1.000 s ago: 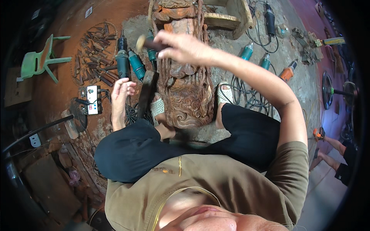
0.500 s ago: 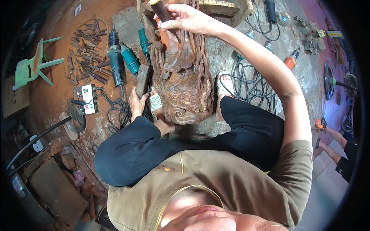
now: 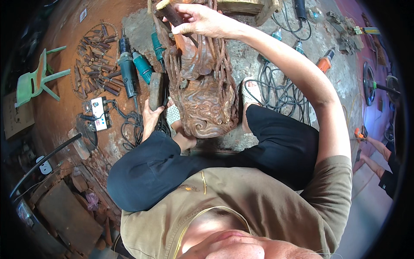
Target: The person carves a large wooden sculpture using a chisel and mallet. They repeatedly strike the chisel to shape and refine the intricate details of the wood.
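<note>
Between my feet lies a long brown wood carving with swirling relief at its near end and rope-like strands along its sides. At the carving's far part, my right hand grips a carving chisel by its dark wooden handle, the pale butt end pointing up and left. The chisel's lower end reaches down to the wood, and its exact contact is hidden. My left hand is closed around the lower end of a thick wooden mallet, held beside the carving's left side and apart from the chisel.
Left lie a pile of wooden-handled chisels, dark and teal power tools, a white power strip and a green plastic chair. Tangled black cables and an orange-ended tool are right. Another person's arm shows far right.
The mallet in my left hand now stands more upright and looks shorter. The chisel handle in my right hand leans further left. The whole view has shifted slightly.
</note>
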`<state>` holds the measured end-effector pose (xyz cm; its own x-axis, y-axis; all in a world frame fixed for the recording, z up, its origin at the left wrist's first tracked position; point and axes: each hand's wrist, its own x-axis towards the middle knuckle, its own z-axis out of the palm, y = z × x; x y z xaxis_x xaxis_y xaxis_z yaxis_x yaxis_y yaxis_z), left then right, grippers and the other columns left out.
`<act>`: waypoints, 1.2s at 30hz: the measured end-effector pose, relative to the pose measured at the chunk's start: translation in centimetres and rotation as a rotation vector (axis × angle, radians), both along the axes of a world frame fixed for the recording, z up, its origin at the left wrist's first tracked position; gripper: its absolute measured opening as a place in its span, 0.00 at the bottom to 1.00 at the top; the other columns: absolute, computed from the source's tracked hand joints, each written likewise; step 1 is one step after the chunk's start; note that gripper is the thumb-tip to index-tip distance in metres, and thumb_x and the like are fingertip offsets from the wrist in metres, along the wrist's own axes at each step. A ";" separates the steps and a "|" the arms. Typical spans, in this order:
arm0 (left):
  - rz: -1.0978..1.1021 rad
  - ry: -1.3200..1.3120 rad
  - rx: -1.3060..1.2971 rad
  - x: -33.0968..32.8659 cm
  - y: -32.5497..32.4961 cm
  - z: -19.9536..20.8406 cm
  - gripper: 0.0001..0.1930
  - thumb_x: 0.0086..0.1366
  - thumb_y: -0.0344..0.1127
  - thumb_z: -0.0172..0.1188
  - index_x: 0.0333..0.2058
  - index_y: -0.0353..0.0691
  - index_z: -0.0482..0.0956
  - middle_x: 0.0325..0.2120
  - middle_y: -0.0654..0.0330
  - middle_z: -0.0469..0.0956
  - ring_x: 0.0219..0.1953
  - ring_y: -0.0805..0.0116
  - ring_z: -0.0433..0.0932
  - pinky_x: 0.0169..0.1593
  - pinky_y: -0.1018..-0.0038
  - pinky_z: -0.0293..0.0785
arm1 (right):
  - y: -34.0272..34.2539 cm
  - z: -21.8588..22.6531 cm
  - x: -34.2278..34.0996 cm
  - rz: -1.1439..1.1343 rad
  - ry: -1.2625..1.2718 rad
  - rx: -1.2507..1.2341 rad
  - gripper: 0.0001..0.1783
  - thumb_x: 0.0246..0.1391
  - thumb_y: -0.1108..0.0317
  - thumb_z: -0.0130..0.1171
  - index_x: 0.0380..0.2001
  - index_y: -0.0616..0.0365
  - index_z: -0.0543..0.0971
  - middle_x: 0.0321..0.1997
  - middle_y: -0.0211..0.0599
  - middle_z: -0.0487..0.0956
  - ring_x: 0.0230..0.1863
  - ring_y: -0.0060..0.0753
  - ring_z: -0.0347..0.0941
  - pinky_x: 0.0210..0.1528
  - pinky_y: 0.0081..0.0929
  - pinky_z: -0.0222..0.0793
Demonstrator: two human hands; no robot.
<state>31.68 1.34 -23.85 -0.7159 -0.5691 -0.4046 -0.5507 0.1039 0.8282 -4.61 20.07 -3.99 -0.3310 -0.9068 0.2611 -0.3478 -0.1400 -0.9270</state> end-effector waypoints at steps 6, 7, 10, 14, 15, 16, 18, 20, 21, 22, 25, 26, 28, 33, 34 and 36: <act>0.052 0.060 0.063 -0.9 1.8 5.2 0.32 0.59 0.34 0.66 0.60 0.34 0.67 0.47 0.52 0.79 0.44 0.63 0.79 0.48 0.71 0.75 | -0.4 -0.2 0.1 0.036 -0.002 -0.052 0.24 0.61 0.71 0.61 0.59 0.61 0.69 0.45 0.37 0.77 0.49 0.26 0.71 0.54 0.29 0.68; 0.064 0.093 0.103 -1.0 2.1 5.8 0.31 0.59 0.34 0.66 0.60 0.34 0.67 0.48 0.52 0.79 0.44 0.63 0.79 0.49 0.71 0.74 | -0.5 -0.3 0.1 0.035 0.005 -0.050 0.24 0.61 0.71 0.61 0.59 0.61 0.69 0.46 0.37 0.77 0.49 0.26 0.70 0.54 0.29 0.68; 0.031 0.019 0.059 -2.1 2.6 8.9 0.32 0.61 0.38 0.68 0.60 0.33 0.66 0.51 0.51 0.76 0.51 0.64 0.75 0.57 0.70 0.68 | -0.8 -0.2 0.3 0.022 0.021 -0.119 0.23 0.61 0.72 0.61 0.58 0.61 0.70 0.46 0.36 0.77 0.49 0.26 0.70 0.54 0.28 0.68; 0.043 0.056 0.123 -2.6 2.5 9.7 0.33 0.62 0.40 0.66 0.61 0.32 0.66 0.51 0.51 0.76 0.51 0.63 0.75 0.57 0.68 0.68 | -0.9 -0.4 0.0 0.019 0.053 -0.044 0.24 0.60 0.72 0.62 0.58 0.61 0.70 0.46 0.37 0.77 0.49 0.26 0.70 0.54 0.29 0.68; 0.060 0.053 0.142 -2.9 2.6 10.3 0.33 0.62 0.40 0.66 0.61 0.32 0.66 0.51 0.51 0.76 0.51 0.62 0.75 0.57 0.68 0.68 | -0.8 -0.3 0.0 0.016 0.035 -0.052 0.24 0.59 0.72 0.62 0.58 0.61 0.70 0.46 0.37 0.78 0.49 0.26 0.70 0.54 0.29 0.68; 0.068 0.045 0.156 -3.3 2.6 11.0 0.33 0.62 0.40 0.66 0.61 0.32 0.65 0.52 0.51 0.76 0.52 0.62 0.75 0.57 0.68 0.68 | -0.7 -0.2 0.1 0.013 0.017 -0.059 0.24 0.59 0.72 0.63 0.58 0.60 0.71 0.46 0.37 0.78 0.48 0.26 0.71 0.54 0.29 0.68; 0.082 0.027 0.174 -3.9 2.7 12.8 0.33 0.62 0.40 0.66 0.62 0.32 0.65 0.52 0.51 0.75 0.52 0.62 0.75 0.58 0.68 0.68 | -0.3 0.8 0.4 -0.002 0.047 -0.004 0.24 0.58 0.72 0.64 0.57 0.59 0.71 0.45 0.38 0.78 0.48 0.27 0.71 0.53 0.30 0.69; 0.075 0.041 0.131 -4.0 2.2 12.9 0.34 0.62 0.40 0.66 0.63 0.32 0.65 0.53 0.50 0.75 0.53 0.62 0.75 0.58 0.68 0.68 | -0.2 0.9 0.4 -0.008 0.061 0.007 0.25 0.57 0.72 0.65 0.57 0.59 0.71 0.44 0.38 0.79 0.48 0.27 0.72 0.53 0.30 0.69; 0.065 0.067 0.080 -3.8 1.4 12.2 0.35 0.62 0.40 0.67 0.63 0.32 0.64 0.53 0.51 0.75 0.53 0.63 0.75 0.59 0.68 0.68 | -0.5 0.6 0.3 -0.006 0.061 -0.010 0.25 0.57 0.72 0.65 0.57 0.58 0.72 0.44 0.38 0.79 0.48 0.27 0.72 0.53 0.31 0.69; 0.065 0.086 0.074 -4.2 1.4 12.8 0.35 0.62 0.40 0.67 0.64 0.32 0.63 0.54 0.50 0.75 0.55 0.63 0.74 0.60 0.69 0.67 | -0.6 0.6 0.2 -0.008 0.066 -0.026 0.25 0.57 0.71 0.65 0.57 0.58 0.72 0.44 0.38 0.79 0.48 0.28 0.72 0.53 0.31 0.69; 0.085 0.094 0.060 -5.5 1.1 14.9 0.35 0.63 0.35 0.66 0.65 0.37 0.62 0.49 0.53 0.76 0.45 0.66 0.78 0.47 0.71 0.76 | -0.5 0.5 0.0 0.001 0.089 -0.013 0.26 0.57 0.72 0.66 0.57 0.59 0.72 0.46 0.39 0.79 0.50 0.28 0.72 0.54 0.31 0.69; 0.108 0.071 0.112 -6.3 1.6 16.7 0.34 0.63 0.34 0.66 0.65 0.39 0.62 0.47 0.55 0.77 0.41 0.67 0.79 0.40 0.72 0.78 | -0.6 0.2 -0.1 0.030 0.075 -0.064 0.26 0.56 0.72 0.66 0.58 0.58 0.72 0.47 0.40 0.79 0.50 0.28 0.72 0.55 0.31 0.68; 0.057 0.185 0.127 -6.8 0.3 16.7 0.34 0.63 0.32 0.64 0.66 0.42 0.61 0.45 0.56 0.77 0.35 0.71 0.78 0.33 0.74 0.78 | -0.8 -0.4 -0.2 0.086 0.046 -0.168 0.27 0.56 0.72 0.66 0.58 0.58 0.72 0.49 0.40 0.80 0.52 0.28 0.73 0.55 0.31 0.68; -0.045 0.272 -0.037 -7.7 -0.7 21.2 0.35 0.64 0.32 0.62 0.68 0.38 0.58 0.56 0.52 0.72 0.54 0.65 0.73 0.57 0.68 0.71 | -0.4 0.4 -0.2 0.088 0.161 -0.090 0.28 0.55 0.72 0.67 0.59 0.57 0.72 0.51 0.42 0.80 0.53 0.31 0.74 0.56 0.33 0.68; -0.078 0.265 -0.090 -8.0 -0.9 22.0 0.35 0.64 0.33 0.62 0.68 0.37 0.58 0.57 0.52 0.72 0.56 0.64 0.72 0.59 0.68 0.69 | -0.3 0.8 -0.2 0.081 0.169 -0.060 0.28 0.55 0.71 0.67 0.59 0.57 0.72 0.50 0.42 0.80 0.53 0.32 0.74 0.56 0.34 0.69; -0.139 0.330 -0.215 -8.8 0.0 23.6 0.36 0.63 0.33 0.63 0.68 0.36 0.58 0.60 0.50 0.70 0.59 0.62 0.71 0.63 0.66 0.66 | 0.1 1.5 -0.2 0.091 0.107 0.017 0.29 0.54 0.70 0.68 0.58 0.58 0.72 0.50 0.42 0.80 0.52 0.34 0.75 0.55 0.34 0.69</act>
